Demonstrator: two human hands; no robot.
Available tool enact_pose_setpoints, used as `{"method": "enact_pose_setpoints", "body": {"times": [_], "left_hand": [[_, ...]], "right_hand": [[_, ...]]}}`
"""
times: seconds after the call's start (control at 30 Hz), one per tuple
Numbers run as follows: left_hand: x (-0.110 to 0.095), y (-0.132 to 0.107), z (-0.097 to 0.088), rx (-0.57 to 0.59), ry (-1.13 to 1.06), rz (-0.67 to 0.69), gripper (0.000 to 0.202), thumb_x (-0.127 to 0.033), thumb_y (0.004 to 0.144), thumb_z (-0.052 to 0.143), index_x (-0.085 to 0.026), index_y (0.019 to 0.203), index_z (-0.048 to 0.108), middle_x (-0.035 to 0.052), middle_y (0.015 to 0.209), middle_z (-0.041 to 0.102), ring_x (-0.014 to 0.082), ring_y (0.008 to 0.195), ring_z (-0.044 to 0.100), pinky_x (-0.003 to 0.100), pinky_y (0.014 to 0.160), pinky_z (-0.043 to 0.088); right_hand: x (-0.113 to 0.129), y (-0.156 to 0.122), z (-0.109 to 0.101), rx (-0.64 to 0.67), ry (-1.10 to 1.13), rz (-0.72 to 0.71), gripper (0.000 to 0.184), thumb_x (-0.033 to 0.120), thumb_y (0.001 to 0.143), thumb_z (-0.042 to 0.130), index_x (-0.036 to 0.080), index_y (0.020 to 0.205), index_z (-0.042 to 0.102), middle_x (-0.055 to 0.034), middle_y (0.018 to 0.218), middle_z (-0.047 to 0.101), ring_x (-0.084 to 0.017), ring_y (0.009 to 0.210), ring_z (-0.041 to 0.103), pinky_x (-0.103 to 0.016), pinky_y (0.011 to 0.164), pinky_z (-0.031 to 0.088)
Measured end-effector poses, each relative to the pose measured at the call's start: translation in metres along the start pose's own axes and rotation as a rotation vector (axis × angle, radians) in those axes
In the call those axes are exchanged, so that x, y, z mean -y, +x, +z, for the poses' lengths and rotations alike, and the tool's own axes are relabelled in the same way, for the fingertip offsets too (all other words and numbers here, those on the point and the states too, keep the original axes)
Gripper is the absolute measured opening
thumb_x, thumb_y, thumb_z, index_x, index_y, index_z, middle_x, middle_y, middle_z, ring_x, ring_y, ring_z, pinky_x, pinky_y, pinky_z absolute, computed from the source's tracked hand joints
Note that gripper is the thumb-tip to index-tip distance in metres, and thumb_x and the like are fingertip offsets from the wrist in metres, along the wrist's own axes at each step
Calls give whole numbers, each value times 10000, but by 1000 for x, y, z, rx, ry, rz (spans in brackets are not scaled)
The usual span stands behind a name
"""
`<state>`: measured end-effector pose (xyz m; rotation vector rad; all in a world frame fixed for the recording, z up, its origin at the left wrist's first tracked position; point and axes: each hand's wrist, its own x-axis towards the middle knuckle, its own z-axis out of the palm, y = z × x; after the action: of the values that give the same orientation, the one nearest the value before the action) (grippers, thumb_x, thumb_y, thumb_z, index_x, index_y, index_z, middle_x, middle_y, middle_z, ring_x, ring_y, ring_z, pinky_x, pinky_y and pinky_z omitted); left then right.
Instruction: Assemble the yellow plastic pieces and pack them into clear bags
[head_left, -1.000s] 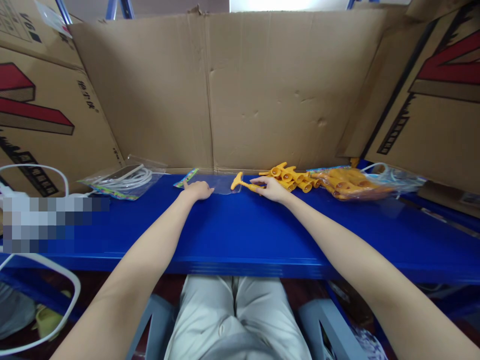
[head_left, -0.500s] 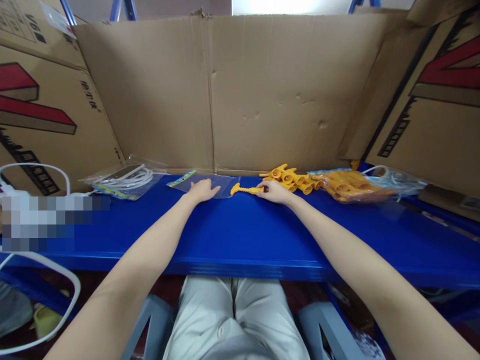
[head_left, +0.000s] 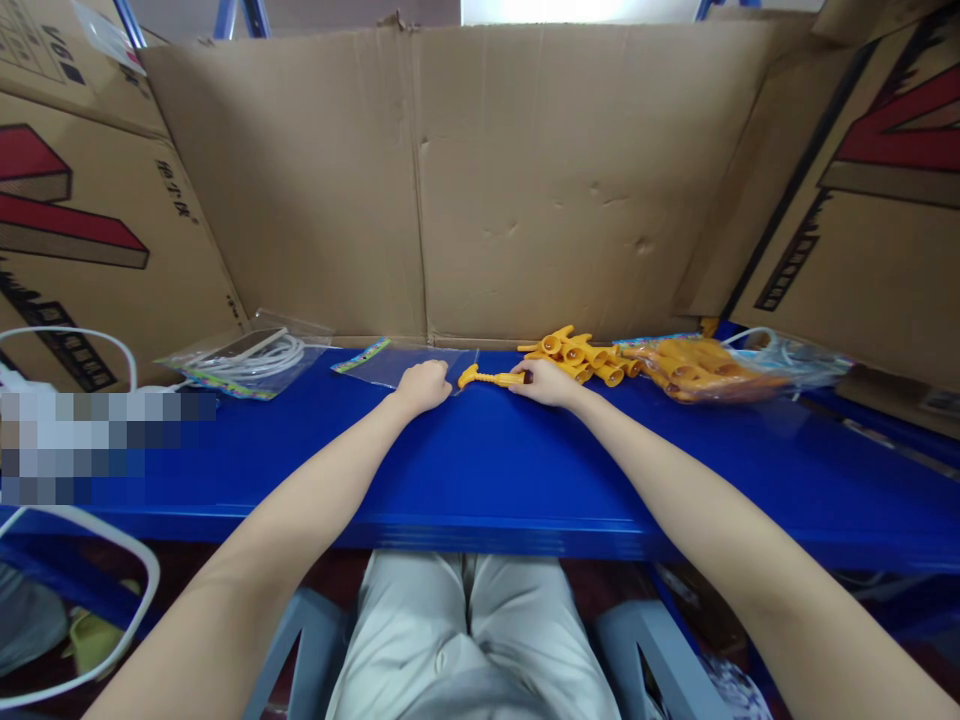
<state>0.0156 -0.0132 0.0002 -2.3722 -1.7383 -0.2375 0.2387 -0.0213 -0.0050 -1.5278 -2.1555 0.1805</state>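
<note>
A small yellow toy hammer (head_left: 489,378) lies along the blue shelf (head_left: 480,460), its head pointing left. My right hand (head_left: 547,383) is closed on the hammer's handle end. My left hand (head_left: 424,385) is curled on the right edge of a clear plastic bag (head_left: 390,364) with a coloured header strip, pinching or pressing it; the hammer's head sits right at that edge. A loose pile of yellow toy hammers (head_left: 581,357) lies just behind my right hand.
A filled clear bag of yellow toys (head_left: 694,368) lies to the right, with more bags (head_left: 795,358) beyond. A bag of white cable (head_left: 251,357) sits at the left. Cardboard walls (head_left: 525,180) close in the back and sides. White cords (head_left: 75,345) hang at left.
My left hand slid right along the clear bag and curled its fingers at the edge. The hammer came down from tilted to flat, head now at the bag's edge.
</note>
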Motion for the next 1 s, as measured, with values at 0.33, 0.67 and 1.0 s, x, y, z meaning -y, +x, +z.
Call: {"method": "enact_pose_setpoints", "body": {"times": [0.33,0.67,1.0], "left_hand": [[-26,-14,-5,-144,12,279,240,-200,838,377,-159,987,560,98,1046,629,230,871,639,311,702,465],[19,3,-4,-214,-89,-139,273,-272,878,355,-153,964,585,140,1040,656,258,979,613,344,801,457],[79,21,6,-96,-365,-418,268,-302,855,395,-163,937,608,159,1044,676,271,1005,622,334,808,462]], "right_hand": [[15,-2,5,-76,84,-172,212,171,732,615,112,928,671,-71,855,694,-156,724,618,-244,682,455],[22,-2,13,19,50,-82,251,168,716,648,108,957,690,-95,915,706,-182,794,640,-248,709,464],[34,-5,4,-14,102,-103,208,207,679,663,131,860,730,-33,724,689,-137,622,583,-216,559,405]]}}
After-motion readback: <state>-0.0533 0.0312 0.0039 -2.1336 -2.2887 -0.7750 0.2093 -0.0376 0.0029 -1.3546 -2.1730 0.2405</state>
